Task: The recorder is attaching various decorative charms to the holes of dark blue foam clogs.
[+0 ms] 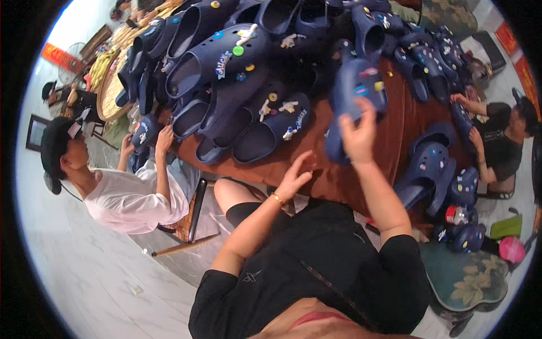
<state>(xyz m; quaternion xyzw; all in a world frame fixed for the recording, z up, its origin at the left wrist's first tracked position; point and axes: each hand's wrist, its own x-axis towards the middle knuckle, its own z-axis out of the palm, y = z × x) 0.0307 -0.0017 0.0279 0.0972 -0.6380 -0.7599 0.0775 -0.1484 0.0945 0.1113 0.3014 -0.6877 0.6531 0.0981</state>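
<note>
My right hand point(360, 135) is closed on a navy clog point(353, 85) with coloured charms, lifted over the brown-covered table point(370, 178); motion blurs the clog slightly. My left hand point(296, 178) is empty above the table's near edge, its fingers apart. Left of the held clog lies a navy clog point(259, 141) with white and yellow charms. Behind it rises a big heap of similar clogs point(237, 56). More charm-studded clogs point(426, 65) lie at the far right, and a stacked pair point(426, 164) rests to the right of my forearm.
At the left, a seated person in a white shirt point(127, 198) handles a clog point(145, 131). At the right, a person in black point(499, 135) holds another clog point(462, 120). A cushioned stool point(463, 277) and a pink round object point(512, 248) are at the lower right.
</note>
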